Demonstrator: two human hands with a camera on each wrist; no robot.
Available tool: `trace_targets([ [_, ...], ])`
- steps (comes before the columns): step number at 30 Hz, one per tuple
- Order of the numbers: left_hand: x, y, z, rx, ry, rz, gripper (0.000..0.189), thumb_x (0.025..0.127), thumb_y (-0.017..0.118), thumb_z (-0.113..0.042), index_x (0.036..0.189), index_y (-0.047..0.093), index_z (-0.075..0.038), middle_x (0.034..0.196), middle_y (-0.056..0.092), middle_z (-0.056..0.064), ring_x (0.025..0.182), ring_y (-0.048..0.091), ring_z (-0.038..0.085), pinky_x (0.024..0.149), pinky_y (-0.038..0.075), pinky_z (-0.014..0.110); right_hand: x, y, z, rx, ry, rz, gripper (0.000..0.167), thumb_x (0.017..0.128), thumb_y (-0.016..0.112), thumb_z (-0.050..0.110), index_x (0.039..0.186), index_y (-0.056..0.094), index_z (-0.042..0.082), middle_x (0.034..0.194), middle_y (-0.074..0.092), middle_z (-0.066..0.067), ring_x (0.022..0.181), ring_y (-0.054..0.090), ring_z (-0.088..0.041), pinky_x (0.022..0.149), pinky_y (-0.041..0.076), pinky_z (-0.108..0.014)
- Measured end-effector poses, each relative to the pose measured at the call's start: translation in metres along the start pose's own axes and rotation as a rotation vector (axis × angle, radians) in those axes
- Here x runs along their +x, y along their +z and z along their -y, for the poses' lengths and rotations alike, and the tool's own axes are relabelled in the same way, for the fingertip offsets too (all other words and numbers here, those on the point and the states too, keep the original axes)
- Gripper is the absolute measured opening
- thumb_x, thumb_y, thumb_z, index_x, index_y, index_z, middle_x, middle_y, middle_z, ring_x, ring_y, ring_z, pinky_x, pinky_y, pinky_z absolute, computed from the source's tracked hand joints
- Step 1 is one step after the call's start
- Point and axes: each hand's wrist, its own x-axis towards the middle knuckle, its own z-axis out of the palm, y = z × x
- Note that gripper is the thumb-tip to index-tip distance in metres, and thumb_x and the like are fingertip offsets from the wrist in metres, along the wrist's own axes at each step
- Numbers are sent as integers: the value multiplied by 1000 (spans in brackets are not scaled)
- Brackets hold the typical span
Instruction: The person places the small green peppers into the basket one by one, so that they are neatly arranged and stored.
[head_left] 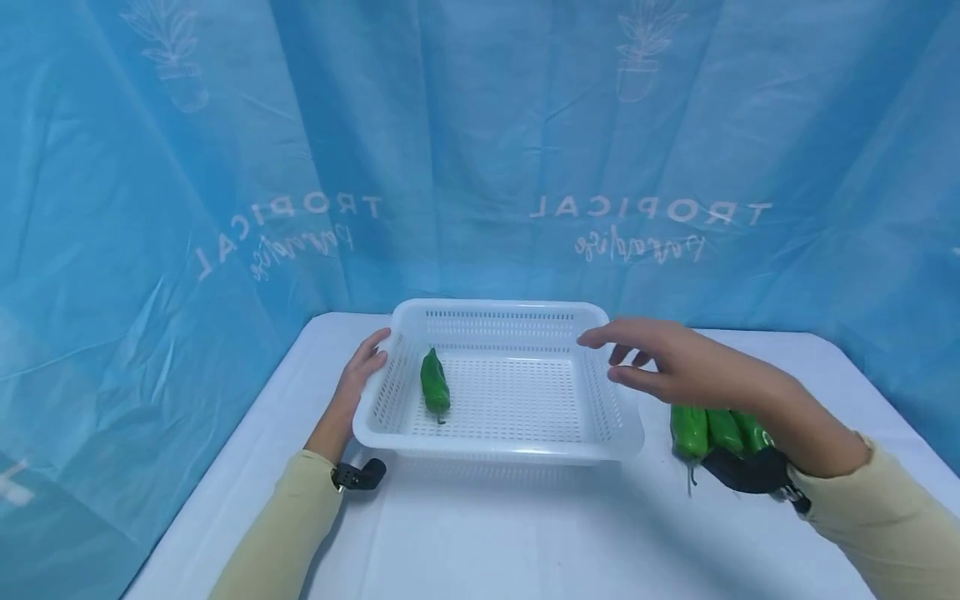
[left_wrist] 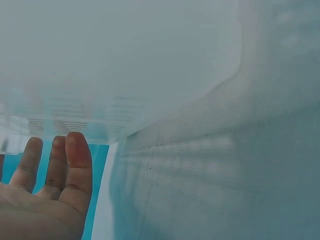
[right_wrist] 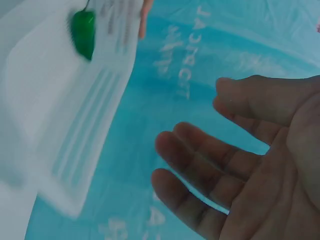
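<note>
Head view: left hand [head_left: 357, 380], unclenched, touches slotted white plastic basket [head_left: 517, 404] holding glossy green pepper [head_left: 435, 383]; right hand [head_left: 670, 360] relaxed, spread.

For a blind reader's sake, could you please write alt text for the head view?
A white basket holding one green pepper sits on a white table, a person's left hand at its left side. The empty right hand hovers near its right edge; more green peppers lie to the right, partly hidden.
</note>
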Motion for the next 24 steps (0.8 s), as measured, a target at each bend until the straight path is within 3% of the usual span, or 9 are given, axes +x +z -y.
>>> trace_targets([
  [4, 0, 0, 2, -2, 1, -4, 53, 108, 31, -33, 158, 16, -25, 160, 28, 9, 130, 46, 16, 96, 49, 21, -22, -6, -17, -90, 52, -36, 42, 95, 66, 20, 136, 57, 23, 129, 64, 1, 103, 65, -14, 73, 57, -27],
  [9, 0, 0, 2, 26, -7, -7, 53, 108, 31, -34, 158, 17, -28, 160, 30, 7, 137, 44, 25, 96, 50, 23, -40, -7, -39, -142, 89, -38, 43, 94, 68, 21, 136, 58, 18, 130, 65, -2, 98, 65, -11, 71, 55, -22],
  [17, -3, 1, 0, 7, -1, -7, 52, 108, 32, -33, 158, 17, -27, 159, 32, 10, 127, 53, 18, 94, 53, 26, -58, -3, -67, -109, 135, -14, 46, 96, 66, 21, 140, 54, 13, 126, 66, -3, 96, 66, -6, 71, 55, -21],
  [24, -1, 1, 0, 4, -17, -12, 52, 108, 33, -33, 158, 18, -28, 159, 33, 9, 132, 50, 25, 96, 53, 29, -65, 3, -105, -67, 182, -20, 41, 98, 62, 18, 137, 56, 9, 132, 64, -13, 97, 64, 1, 71, 54, -22],
])
